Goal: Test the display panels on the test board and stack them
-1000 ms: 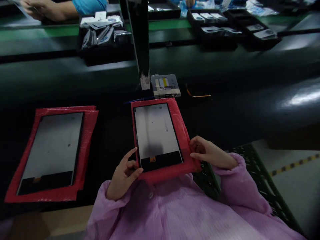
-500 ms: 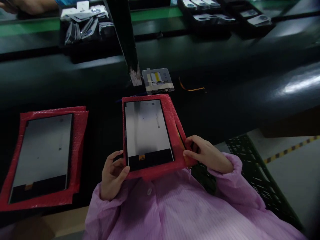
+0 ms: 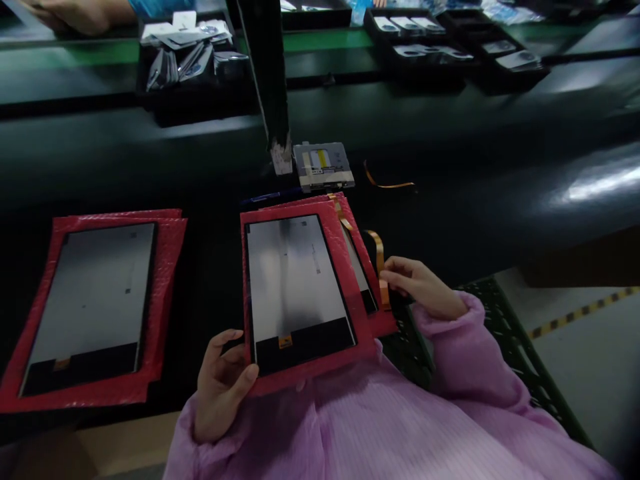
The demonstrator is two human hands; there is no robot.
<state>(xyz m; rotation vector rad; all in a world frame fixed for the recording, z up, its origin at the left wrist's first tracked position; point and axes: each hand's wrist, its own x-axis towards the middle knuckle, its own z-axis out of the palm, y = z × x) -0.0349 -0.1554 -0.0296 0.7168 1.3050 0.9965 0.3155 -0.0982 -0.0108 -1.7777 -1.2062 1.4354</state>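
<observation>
At its lower left corner, my left hand (image 3: 223,387) grips a red bubble-wrap sheet (image 3: 320,365) with a display panel (image 3: 295,280) lying on it, thumb on top. The panel has a pale grey back, a black band and a small orange tab. Under this sheet, part of a second panel (image 3: 356,263) shows on another red sheet (image 3: 387,325). To the right, my right hand (image 3: 423,287) pinches an orange flex cable (image 3: 379,250) by its lower end; its upper end curls up.
Left lies another panel (image 3: 95,293) on red sheets (image 3: 166,287). Ahead are a flat silver module (image 3: 325,175), a blue pen (image 3: 270,197), a loose flex cable (image 3: 395,185) and a dark post (image 3: 270,80). Black trays (image 3: 200,93) of parts stand behind, near another person's hand (image 3: 80,17).
My left hand has drawn the upper red sheet and panel toward me, baring part of the panel beneath. My right hand has moved off the sheet's edge, and the flex cable in it now shows.
</observation>
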